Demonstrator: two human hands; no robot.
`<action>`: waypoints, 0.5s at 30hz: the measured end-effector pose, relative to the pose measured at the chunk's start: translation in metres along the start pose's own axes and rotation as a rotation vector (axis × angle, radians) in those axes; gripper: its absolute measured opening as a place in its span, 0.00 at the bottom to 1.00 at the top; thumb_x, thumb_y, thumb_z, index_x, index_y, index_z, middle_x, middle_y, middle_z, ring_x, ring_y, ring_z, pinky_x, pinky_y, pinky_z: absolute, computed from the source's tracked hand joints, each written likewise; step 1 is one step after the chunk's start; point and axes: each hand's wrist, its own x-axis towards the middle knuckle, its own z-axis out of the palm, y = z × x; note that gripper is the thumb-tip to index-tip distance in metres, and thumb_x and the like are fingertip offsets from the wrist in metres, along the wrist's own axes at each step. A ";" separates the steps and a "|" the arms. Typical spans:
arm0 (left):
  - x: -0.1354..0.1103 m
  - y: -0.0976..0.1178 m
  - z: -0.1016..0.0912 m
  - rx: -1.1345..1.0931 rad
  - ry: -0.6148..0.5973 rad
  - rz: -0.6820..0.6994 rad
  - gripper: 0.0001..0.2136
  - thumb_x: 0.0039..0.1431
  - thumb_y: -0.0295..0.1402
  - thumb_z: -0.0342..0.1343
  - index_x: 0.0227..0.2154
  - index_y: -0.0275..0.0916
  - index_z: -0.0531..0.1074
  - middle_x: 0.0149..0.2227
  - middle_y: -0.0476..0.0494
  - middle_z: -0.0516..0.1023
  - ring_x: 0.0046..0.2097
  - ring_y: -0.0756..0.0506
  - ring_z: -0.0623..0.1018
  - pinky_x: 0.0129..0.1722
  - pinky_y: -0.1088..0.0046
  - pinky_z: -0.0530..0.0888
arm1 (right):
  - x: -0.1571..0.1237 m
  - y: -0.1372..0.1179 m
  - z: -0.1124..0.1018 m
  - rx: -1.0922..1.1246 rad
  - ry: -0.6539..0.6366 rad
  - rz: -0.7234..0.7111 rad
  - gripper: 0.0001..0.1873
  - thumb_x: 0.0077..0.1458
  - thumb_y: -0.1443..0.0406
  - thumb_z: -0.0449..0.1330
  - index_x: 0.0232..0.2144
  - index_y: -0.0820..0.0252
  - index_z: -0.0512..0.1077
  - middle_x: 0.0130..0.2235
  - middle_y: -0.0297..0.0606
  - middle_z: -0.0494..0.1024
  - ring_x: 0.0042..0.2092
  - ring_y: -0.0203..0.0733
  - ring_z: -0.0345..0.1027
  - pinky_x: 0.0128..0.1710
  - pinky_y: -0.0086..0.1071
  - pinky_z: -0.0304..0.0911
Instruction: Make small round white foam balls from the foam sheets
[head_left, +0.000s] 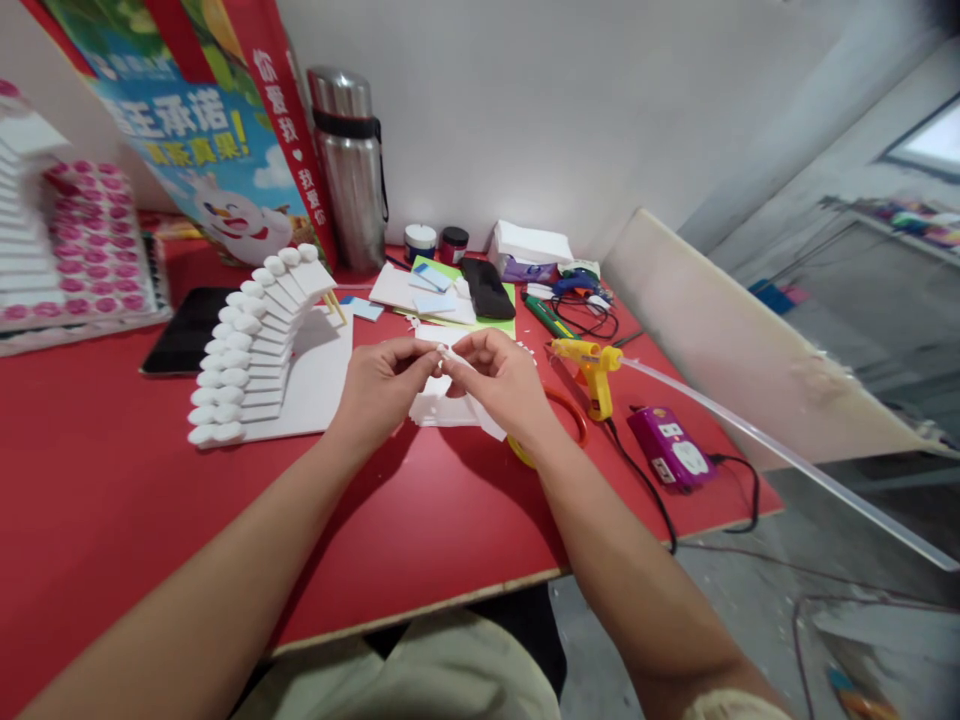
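Observation:
Above the middle of the red table, my left hand [388, 385] and my right hand [499, 380] meet, thumbs against fingertips. Between them they pinch a thin white strip [489, 418]; its end hangs out under my right hand, and its material is hard to tell. White sheets [442, 408] lie on the table below my fingers. Left of my left hand stands a curved white staircase model [262, 350], edged with white oval pieces, on a white base board [319, 375]. A roll of tape [521, 452] is partly hidden behind my right wrist.
A yellow glue gun [592, 370] with a long clear glue stick [750, 430] is at right, beside a purple power socket [671, 450]. A steel thermos [349, 170], paint jars [420, 243], a black pouch [487, 290] and a dark tablet [187, 330] stand or lie farther back.

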 end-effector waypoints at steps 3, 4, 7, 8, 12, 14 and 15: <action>0.001 0.001 0.000 -0.082 -0.027 -0.076 0.08 0.55 0.36 0.62 0.29 0.37 0.82 0.24 0.47 0.78 0.24 0.51 0.69 0.24 0.74 0.65 | 0.001 0.000 -0.001 0.017 0.012 0.026 0.16 0.53 0.55 0.70 0.29 0.59 0.71 0.26 0.31 0.77 0.23 0.32 0.67 0.25 0.28 0.62; 0.001 0.002 0.000 -0.089 -0.034 -0.081 0.08 0.55 0.36 0.63 0.28 0.37 0.81 0.24 0.47 0.78 0.24 0.51 0.69 0.24 0.74 0.64 | 0.001 0.000 -0.001 0.048 0.022 0.047 0.16 0.53 0.55 0.70 0.28 0.59 0.72 0.24 0.30 0.76 0.22 0.31 0.64 0.23 0.28 0.61; 0.000 0.004 0.000 -0.045 -0.035 -0.051 0.08 0.55 0.36 0.63 0.28 0.37 0.81 0.25 0.47 0.79 0.26 0.50 0.70 0.25 0.74 0.65 | 0.001 0.001 -0.001 0.177 0.046 0.124 0.15 0.51 0.56 0.70 0.26 0.58 0.71 0.22 0.27 0.72 0.19 0.30 0.58 0.20 0.27 0.57; 0.000 0.004 0.001 -0.025 -0.026 -0.037 0.07 0.56 0.36 0.63 0.28 0.37 0.81 0.25 0.47 0.79 0.26 0.50 0.71 0.25 0.74 0.66 | 0.001 0.002 0.000 0.200 0.052 0.131 0.15 0.51 0.56 0.70 0.26 0.58 0.71 0.21 0.27 0.71 0.19 0.30 0.57 0.19 0.27 0.56; -0.004 0.003 0.003 0.045 0.007 0.016 0.08 0.59 0.34 0.59 0.29 0.39 0.80 0.26 0.47 0.81 0.28 0.47 0.75 0.28 0.72 0.70 | -0.001 0.003 0.004 0.062 0.089 0.024 0.15 0.52 0.57 0.69 0.25 0.57 0.70 0.21 0.27 0.72 0.19 0.31 0.59 0.20 0.27 0.55; -0.006 0.001 0.005 0.118 0.025 0.088 0.08 0.61 0.33 0.57 0.30 0.39 0.80 0.28 0.47 0.82 0.31 0.46 0.78 0.31 0.71 0.72 | -0.003 0.004 0.006 -0.071 0.120 -0.043 0.15 0.54 0.56 0.69 0.25 0.56 0.70 0.22 0.29 0.73 0.21 0.32 0.60 0.21 0.28 0.55; -0.007 0.000 0.005 0.174 0.037 0.145 0.08 0.62 0.33 0.56 0.31 0.39 0.80 0.30 0.46 0.83 0.32 0.46 0.79 0.34 0.70 0.73 | -0.004 0.005 0.007 -0.117 0.134 -0.067 0.15 0.55 0.55 0.69 0.26 0.56 0.70 0.22 0.30 0.74 0.22 0.33 0.61 0.21 0.28 0.55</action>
